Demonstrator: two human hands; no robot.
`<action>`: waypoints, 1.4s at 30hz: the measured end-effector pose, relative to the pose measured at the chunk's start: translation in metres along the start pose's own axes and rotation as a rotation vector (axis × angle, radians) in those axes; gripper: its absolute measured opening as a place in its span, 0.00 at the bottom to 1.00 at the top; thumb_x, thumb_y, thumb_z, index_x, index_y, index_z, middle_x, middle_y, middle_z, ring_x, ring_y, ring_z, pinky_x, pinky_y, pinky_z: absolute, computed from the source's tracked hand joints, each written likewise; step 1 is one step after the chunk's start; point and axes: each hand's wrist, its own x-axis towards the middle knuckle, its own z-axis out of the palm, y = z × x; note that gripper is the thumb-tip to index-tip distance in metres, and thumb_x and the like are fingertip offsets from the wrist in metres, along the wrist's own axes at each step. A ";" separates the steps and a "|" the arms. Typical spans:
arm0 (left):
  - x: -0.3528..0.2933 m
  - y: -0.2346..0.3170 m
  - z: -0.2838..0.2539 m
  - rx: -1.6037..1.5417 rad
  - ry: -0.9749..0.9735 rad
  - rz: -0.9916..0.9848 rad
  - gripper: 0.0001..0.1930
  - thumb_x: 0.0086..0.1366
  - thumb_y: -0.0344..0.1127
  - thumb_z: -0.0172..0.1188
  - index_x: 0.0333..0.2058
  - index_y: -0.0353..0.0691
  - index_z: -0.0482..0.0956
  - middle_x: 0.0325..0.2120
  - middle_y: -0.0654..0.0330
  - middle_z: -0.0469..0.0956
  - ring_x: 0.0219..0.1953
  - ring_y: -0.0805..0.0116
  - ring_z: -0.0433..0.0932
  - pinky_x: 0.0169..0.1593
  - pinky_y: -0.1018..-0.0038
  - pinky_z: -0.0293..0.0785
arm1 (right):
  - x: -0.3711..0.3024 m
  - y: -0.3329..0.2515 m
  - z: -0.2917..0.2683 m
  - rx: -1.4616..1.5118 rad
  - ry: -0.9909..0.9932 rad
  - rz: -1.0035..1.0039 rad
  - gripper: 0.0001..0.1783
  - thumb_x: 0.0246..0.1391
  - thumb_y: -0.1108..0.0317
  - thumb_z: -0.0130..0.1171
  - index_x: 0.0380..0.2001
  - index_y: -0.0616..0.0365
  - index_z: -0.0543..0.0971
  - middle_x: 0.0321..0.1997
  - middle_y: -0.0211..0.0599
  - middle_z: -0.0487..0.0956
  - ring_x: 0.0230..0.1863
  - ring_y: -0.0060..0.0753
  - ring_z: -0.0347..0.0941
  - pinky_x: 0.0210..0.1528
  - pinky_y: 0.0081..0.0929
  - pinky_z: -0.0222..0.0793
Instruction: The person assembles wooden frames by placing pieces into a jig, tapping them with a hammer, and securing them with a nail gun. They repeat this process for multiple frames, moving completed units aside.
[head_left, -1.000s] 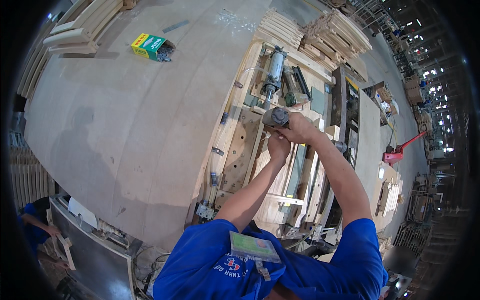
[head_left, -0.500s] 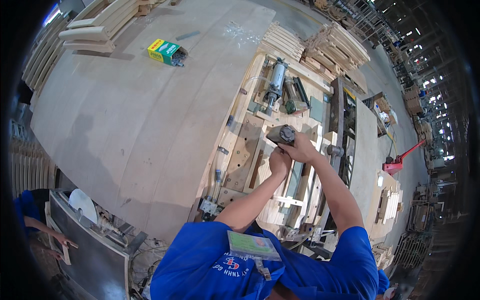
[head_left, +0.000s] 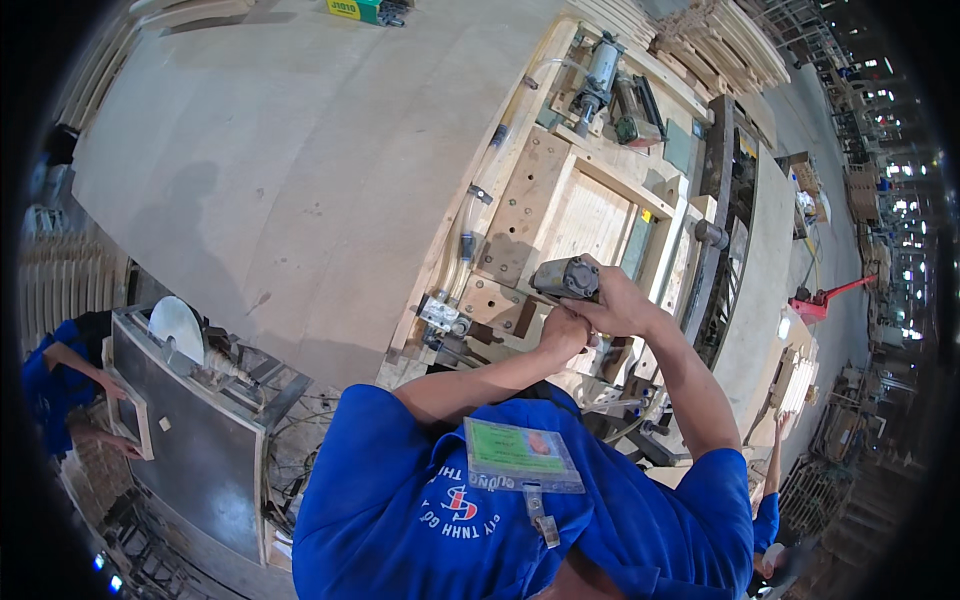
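Observation:
My right hand (head_left: 620, 303) is wrapped round a grey air nail gun (head_left: 567, 278), its round capped end facing up. Tucked against it, just below the tool, is my left hand (head_left: 565, 332), fingers curled closed; whatever they grip is hidden. Both hands are over the near end of a wooden frame (head_left: 612, 185) lying in a clamping jig. A wooden plate with bolt holes (head_left: 522, 205) runs along the jig's left side. The nail gun's tip is out of sight beneath my hands.
An air cylinder (head_left: 598, 75) and a second nail gun (head_left: 637, 110) lie at the jig's far end. A metal clamp knob (head_left: 711, 235) juts up on the right. Left is a broad wooden tabletop (head_left: 300, 170); a co-worker's hands (head_left: 125, 445) hold a small wooden frame at lower left.
My hands and the nail gun have come toward me along the jig, to the near end of the wooden frame. More of that frame now shows, and the view has shifted.

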 end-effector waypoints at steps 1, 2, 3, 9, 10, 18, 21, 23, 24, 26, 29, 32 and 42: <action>0.001 0.001 -0.002 -0.014 0.010 0.001 0.11 0.73 0.29 0.50 0.42 0.32 0.82 0.29 0.57 0.83 0.23 0.70 0.82 0.23 0.72 0.75 | 0.003 -0.002 0.001 0.002 0.001 0.002 0.24 0.56 0.69 0.70 0.53 0.64 0.73 0.40 0.59 0.85 0.47 0.64 0.83 0.50 0.44 0.77; 0.001 0.002 -0.001 -0.020 0.018 0.000 0.10 0.74 0.29 0.50 0.41 0.32 0.81 0.28 0.57 0.82 0.22 0.70 0.81 0.23 0.72 0.74 | 0.005 -0.003 0.001 0.001 0.001 0.008 0.24 0.56 0.69 0.70 0.53 0.64 0.73 0.41 0.60 0.85 0.48 0.64 0.83 0.51 0.44 0.77; 0.001 0.003 0.000 -0.027 0.026 -0.001 0.10 0.74 0.29 0.51 0.40 0.33 0.81 0.28 0.58 0.82 0.21 0.70 0.80 0.22 0.72 0.73 | 0.007 -0.003 0.001 0.000 0.001 0.013 0.24 0.57 0.68 0.70 0.53 0.63 0.73 0.42 0.60 0.85 0.49 0.65 0.83 0.52 0.45 0.77; 0.004 0.005 -0.001 -0.007 0.036 -0.023 0.08 0.75 0.32 0.56 0.38 0.36 0.80 0.24 0.60 0.80 0.20 0.71 0.78 0.20 0.71 0.69 | 0.016 -0.015 -0.001 -0.093 -0.074 0.051 0.23 0.59 0.67 0.69 0.54 0.62 0.74 0.41 0.55 0.84 0.45 0.62 0.82 0.49 0.44 0.76; 0.006 0.003 -0.001 0.019 0.039 -0.026 0.07 0.75 0.33 0.57 0.38 0.37 0.80 0.24 0.60 0.80 0.19 0.71 0.77 0.19 0.71 0.68 | 0.017 -0.014 0.000 -0.098 -0.078 0.037 0.22 0.59 0.67 0.69 0.54 0.61 0.74 0.41 0.55 0.84 0.45 0.62 0.82 0.49 0.45 0.76; 0.008 -0.003 -0.002 0.292 -0.023 0.005 0.05 0.73 0.34 0.62 0.37 0.41 0.81 0.23 0.63 0.82 0.19 0.72 0.78 0.19 0.72 0.70 | 0.017 -0.013 0.008 -0.132 -0.034 0.062 0.21 0.59 0.67 0.69 0.51 0.59 0.73 0.38 0.54 0.84 0.45 0.64 0.82 0.47 0.46 0.77; 0.005 -0.002 0.000 0.285 -0.026 -0.025 0.06 0.73 0.35 0.62 0.38 0.40 0.82 0.24 0.62 0.83 0.21 0.72 0.79 0.20 0.73 0.71 | 0.011 -0.012 0.012 -0.163 -0.010 0.107 0.26 0.58 0.60 0.69 0.52 0.60 0.69 0.36 0.64 0.83 0.44 0.69 0.81 0.45 0.54 0.75; 0.003 -0.002 -0.001 0.279 -0.039 -0.035 0.07 0.74 0.36 0.61 0.39 0.40 0.83 0.25 0.62 0.84 0.23 0.72 0.81 0.21 0.72 0.73 | 0.009 -0.012 0.014 -0.199 0.003 0.097 0.25 0.59 0.63 0.69 0.53 0.59 0.70 0.38 0.61 0.84 0.45 0.69 0.81 0.47 0.51 0.76; 0.004 -0.003 -0.003 0.276 -0.053 -0.029 0.07 0.74 0.36 0.61 0.40 0.40 0.83 0.26 0.61 0.84 0.25 0.73 0.82 0.22 0.72 0.73 | 0.007 -0.013 0.013 -0.219 0.010 0.091 0.24 0.59 0.64 0.68 0.54 0.58 0.70 0.39 0.59 0.84 0.46 0.69 0.81 0.47 0.50 0.77; -0.001 -0.007 -0.006 0.323 -0.104 0.007 0.08 0.74 0.37 0.61 0.42 0.40 0.84 0.28 0.60 0.86 0.28 0.71 0.84 0.26 0.70 0.76 | -0.008 -0.015 0.014 -0.153 0.082 0.088 0.26 0.59 0.63 0.68 0.55 0.59 0.69 0.39 0.63 0.84 0.46 0.72 0.80 0.48 0.52 0.76; -0.035 -0.001 -0.019 0.580 -0.115 0.210 0.10 0.75 0.39 0.61 0.44 0.38 0.85 0.33 0.58 0.88 0.33 0.67 0.85 0.35 0.66 0.81 | -0.051 -0.037 0.012 -0.055 0.206 0.230 0.32 0.60 0.61 0.68 0.61 0.67 0.70 0.43 0.63 0.85 0.47 0.66 0.83 0.51 0.49 0.78; -0.102 0.046 -0.040 0.866 0.158 0.801 0.13 0.75 0.40 0.61 0.46 0.35 0.85 0.37 0.57 0.88 0.38 0.64 0.86 0.45 0.66 0.82 | -0.125 -0.032 0.004 0.138 0.408 0.297 0.29 0.62 0.62 0.68 0.60 0.68 0.74 0.46 0.54 0.86 0.44 0.52 0.85 0.48 0.42 0.78; -0.111 0.038 -0.090 0.982 0.278 0.896 0.18 0.78 0.46 0.56 0.44 0.40 0.89 0.30 0.56 0.89 0.32 0.58 0.87 0.42 0.65 0.81 | -0.321 0.079 -0.033 -0.315 1.080 0.587 0.24 0.63 0.72 0.65 0.61 0.64 0.76 0.48 0.48 0.84 0.47 0.47 0.83 0.49 0.40 0.78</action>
